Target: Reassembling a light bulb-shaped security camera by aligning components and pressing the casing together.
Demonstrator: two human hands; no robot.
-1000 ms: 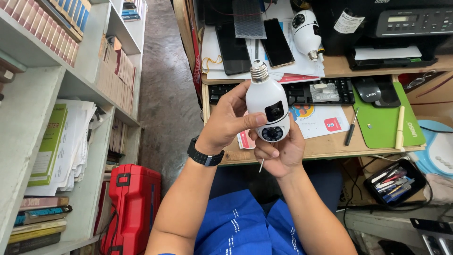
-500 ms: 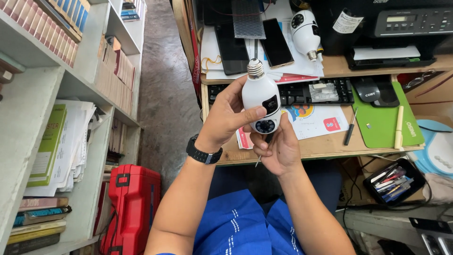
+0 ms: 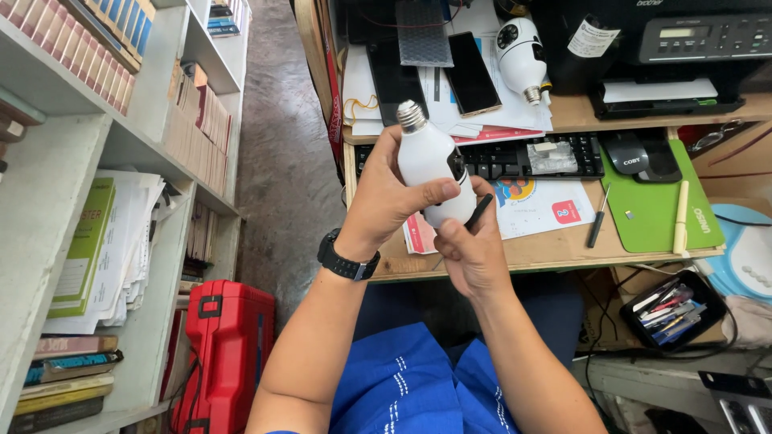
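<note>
- left hand (image 3: 386, 201) is gripping the white bulb-shaped camera (image 3: 430, 161), fingers wrapping its body, screw base pointing up
- right hand (image 3: 470, 249) is pinching a thin black tool (image 3: 480, 210) against the camera's lower end
- camera is hovering above the worktop (image 3: 555, 249) edge, near the keyboard (image 3: 523, 159)

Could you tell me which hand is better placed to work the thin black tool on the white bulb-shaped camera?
Probably the right hand: it pinches the thin black tool against the white bulb-shaped camera, while the left hand is fully wrapped around its body.
</note>
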